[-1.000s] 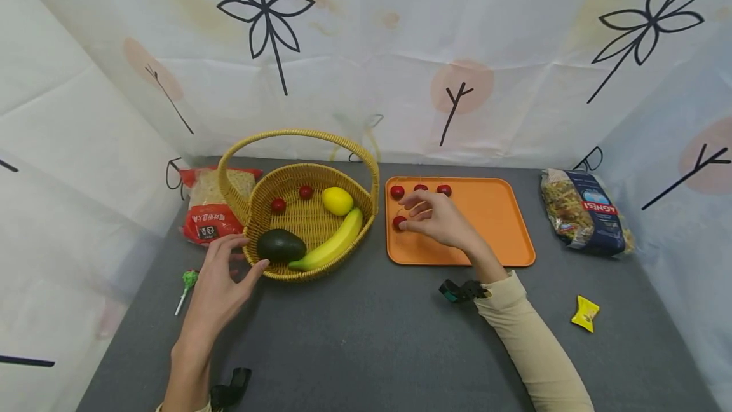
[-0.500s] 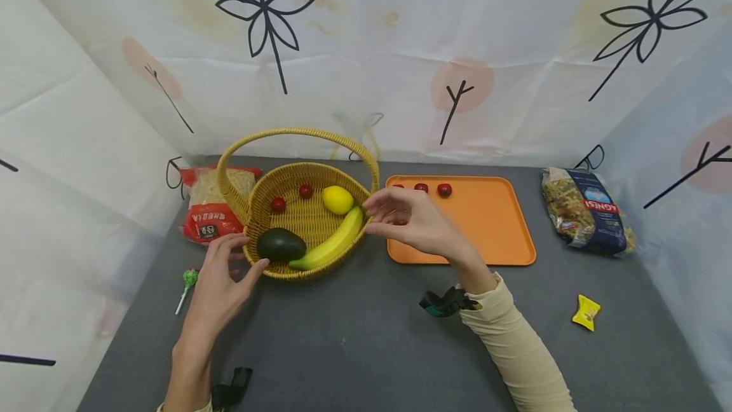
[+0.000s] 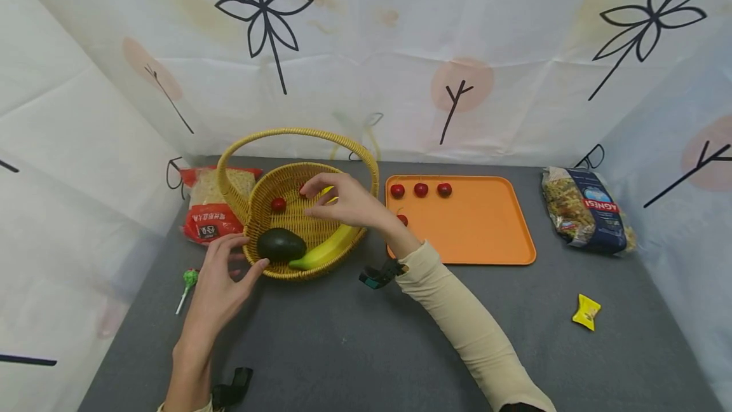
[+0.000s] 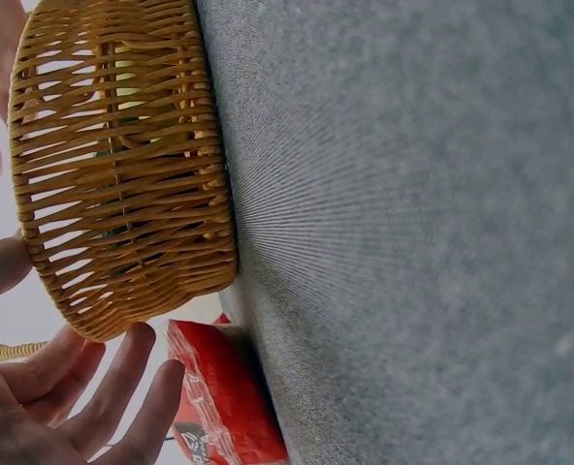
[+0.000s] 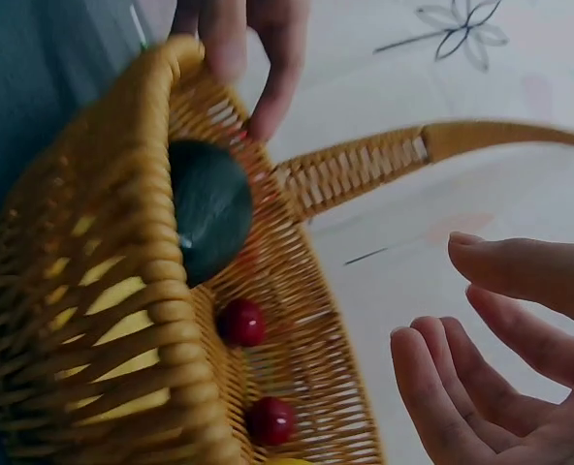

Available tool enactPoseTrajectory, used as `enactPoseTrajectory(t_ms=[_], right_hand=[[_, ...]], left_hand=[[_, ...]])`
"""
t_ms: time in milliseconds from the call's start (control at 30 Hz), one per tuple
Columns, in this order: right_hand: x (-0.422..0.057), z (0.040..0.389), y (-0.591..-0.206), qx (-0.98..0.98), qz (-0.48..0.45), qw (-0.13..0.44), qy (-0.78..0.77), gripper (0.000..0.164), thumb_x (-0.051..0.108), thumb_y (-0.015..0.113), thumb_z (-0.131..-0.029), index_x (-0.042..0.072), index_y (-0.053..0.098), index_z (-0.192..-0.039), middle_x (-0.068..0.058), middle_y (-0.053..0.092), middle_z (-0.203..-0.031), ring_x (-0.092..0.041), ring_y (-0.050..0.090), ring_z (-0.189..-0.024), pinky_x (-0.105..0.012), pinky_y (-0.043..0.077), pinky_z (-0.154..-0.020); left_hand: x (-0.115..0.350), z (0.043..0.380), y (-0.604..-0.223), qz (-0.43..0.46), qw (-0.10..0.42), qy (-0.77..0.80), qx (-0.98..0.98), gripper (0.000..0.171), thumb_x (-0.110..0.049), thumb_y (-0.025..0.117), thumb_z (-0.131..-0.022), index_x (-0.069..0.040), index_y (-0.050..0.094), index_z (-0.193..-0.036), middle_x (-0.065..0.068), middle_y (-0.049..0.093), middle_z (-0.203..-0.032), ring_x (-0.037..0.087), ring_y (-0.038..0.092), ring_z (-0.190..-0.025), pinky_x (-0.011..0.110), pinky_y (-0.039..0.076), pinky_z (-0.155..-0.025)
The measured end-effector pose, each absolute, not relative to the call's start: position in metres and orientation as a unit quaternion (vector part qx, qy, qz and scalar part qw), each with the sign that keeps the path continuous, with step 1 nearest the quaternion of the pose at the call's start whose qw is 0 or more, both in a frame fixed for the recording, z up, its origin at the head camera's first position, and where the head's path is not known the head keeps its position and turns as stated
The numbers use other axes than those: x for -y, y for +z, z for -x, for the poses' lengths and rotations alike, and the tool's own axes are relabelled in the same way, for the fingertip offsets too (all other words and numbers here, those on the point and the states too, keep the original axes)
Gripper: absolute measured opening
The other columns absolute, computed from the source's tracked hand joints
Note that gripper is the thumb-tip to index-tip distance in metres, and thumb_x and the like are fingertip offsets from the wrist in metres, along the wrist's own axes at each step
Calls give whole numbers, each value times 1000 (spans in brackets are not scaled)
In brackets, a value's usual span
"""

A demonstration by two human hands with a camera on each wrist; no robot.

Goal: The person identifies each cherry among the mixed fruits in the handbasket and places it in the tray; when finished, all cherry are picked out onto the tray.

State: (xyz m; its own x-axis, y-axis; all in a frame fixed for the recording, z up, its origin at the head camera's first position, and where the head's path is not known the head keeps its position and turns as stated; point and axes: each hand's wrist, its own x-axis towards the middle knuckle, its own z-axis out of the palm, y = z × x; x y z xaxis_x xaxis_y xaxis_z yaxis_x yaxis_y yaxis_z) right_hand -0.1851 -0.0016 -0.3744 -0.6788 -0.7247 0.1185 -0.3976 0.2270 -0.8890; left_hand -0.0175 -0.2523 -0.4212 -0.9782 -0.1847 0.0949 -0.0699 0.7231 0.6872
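The yellow wicker basket holds a dark green avocado, a banana, a red cherry and a second cherry. A lemon in it is mostly hidden behind my right hand, which hovers over the basket under its handle. Relaxed and apart, the right fingers and thumb have nothing between them in the right wrist view. My left hand rests at the basket's left rim, thumb touching the near edge, loosely extended fingers along the outer side. Several cherries lie on the orange tray.
A red-and-clear packet lies behind the basket's left side. Left of my left hand is a green-topped lollipop. On the far right are a blue pasta bag and a yellow wrapped candy. Patterned cloth walls enclose the grey table.
My right hand has moved left from the cherries on the tray, across the basket's right rim, to above the basket. The tray cherries show again. My left hand has stayed put.
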Motion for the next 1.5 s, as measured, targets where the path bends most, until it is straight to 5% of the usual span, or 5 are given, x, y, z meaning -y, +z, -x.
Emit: enactPoseTrajectory(t_ms=[200,433,1033,1200,1500], right_hand=[[33,205,-382,-786,338,186,-483,40,18,79,-101,5,67,-136,-17,68,-140,-33,70,-128,-34,63,-105],[58,218,-385,-821,302,220,-433,54,23,73,-104,2,55,-151,-21,54,-159,-37,55,-148,-50,52,-118],[82,230,-403,-850,298,280,-332,59,12,60,-109,-3,42,-163,-21,55,-161,-34,52,-152,-44,50,-122],[85,228,-404,-857,293,282,-317,53,9,61,-108,-2,49,-159,-19,57,-159,-33,55,-148,-40,52,-117],[72,217,-391,-840,297,237,-386,39,5,60,-107,2,64,-146,-16,65,-149,-29,69,-124,-28,53,-89]], left_hand=[[253,17,-423,-70,77,-367,924,60,-30,80,-101,-1,56,-147,23,47,-156,45,67,-123,65,63,-96],[253,16,-421,-69,76,-366,925,60,-30,80,-100,-1,56,-147,23,47,-155,45,67,-123,65,62,-96],[254,17,-422,-68,76,-362,926,59,-28,80,-100,0,56,-147,23,48,-155,45,67,-123,66,63,-96],[254,17,-422,-68,77,-361,927,59,-27,81,-100,0,56,-146,23,48,-154,45,68,-122,66,63,-96],[253,17,-421,-67,78,-361,927,59,-27,81,-100,0,56,-146,24,48,-154,46,68,-122,65,63,-95]])
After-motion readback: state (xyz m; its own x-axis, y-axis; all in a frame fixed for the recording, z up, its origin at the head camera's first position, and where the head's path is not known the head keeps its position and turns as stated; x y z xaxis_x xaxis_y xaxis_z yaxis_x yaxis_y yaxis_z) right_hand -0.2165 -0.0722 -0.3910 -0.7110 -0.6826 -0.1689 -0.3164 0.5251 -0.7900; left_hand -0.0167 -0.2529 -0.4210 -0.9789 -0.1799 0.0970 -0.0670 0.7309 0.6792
